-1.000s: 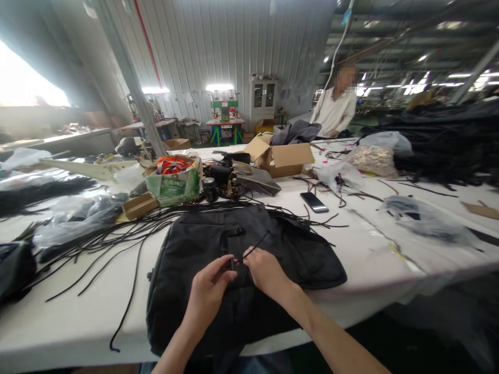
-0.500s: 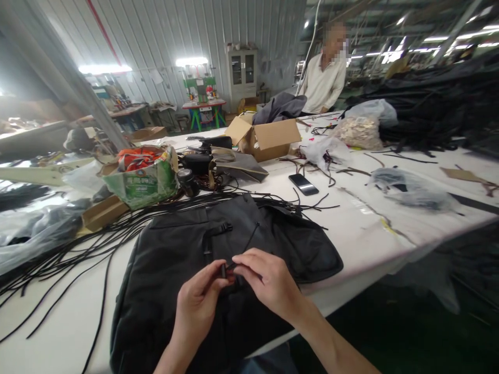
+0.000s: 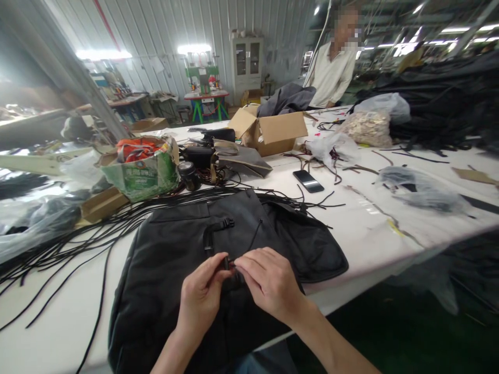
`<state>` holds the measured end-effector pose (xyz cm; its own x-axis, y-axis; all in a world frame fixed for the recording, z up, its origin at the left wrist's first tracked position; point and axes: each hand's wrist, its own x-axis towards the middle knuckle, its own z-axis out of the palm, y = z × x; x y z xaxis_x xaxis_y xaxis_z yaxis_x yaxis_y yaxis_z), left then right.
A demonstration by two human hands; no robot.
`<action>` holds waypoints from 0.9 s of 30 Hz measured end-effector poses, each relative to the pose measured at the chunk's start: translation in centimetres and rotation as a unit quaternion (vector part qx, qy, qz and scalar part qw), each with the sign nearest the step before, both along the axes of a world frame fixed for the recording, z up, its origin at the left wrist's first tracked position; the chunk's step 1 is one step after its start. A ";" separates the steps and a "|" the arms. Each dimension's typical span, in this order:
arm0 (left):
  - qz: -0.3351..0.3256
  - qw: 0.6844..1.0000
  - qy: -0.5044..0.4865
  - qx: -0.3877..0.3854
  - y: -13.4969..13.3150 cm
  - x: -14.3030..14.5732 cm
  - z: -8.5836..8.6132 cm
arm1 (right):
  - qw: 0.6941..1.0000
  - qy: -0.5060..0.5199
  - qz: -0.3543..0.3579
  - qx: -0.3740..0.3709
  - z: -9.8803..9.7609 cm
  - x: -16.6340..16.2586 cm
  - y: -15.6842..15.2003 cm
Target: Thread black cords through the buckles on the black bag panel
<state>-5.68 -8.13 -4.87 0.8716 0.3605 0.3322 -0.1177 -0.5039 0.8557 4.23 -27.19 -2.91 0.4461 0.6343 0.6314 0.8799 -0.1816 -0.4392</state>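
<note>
A black bag (image 3: 171, 259) lies flat on the white table (image 3: 366, 213) in front of me. My left hand (image 3: 200, 298) pinches a small black toggle (image 3: 225, 261) above the bag's middle. My right hand (image 3: 268, 283) meets it from the right and pinches the end of a thin black cord (image 3: 254, 238) at the toggle. The cord runs up and right to the bag's surface. A black buckle strap (image 3: 218, 228) lies on the bag just beyond my hands.
Many loose black cords (image 3: 78, 239) spread over the table to the left. Behind the bag stand a green box (image 3: 142, 174), a cardboard box (image 3: 273, 132), a phone (image 3: 307, 181) and plastic bags (image 3: 421, 189). Another person (image 3: 335, 67) is at the far side.
The view swung to the right and a little closer, then steadied. Both hands kept their pinch on the toggle and cord, shifting only slightly over the bag.
</note>
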 end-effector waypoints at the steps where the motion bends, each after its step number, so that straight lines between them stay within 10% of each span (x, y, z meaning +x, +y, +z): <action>1: -0.001 1.000 -0.001 -0.001 -0.1 0.1 0.1 | 1.000 -0.003 0.000 -0.005 0.0 0.0 0.0; 27: -0.006 1.000 0.003 -0.029 -0.6 0.0 0.4 | 1.000 0.023 -0.015 0.006 0.5 -0.6 0.5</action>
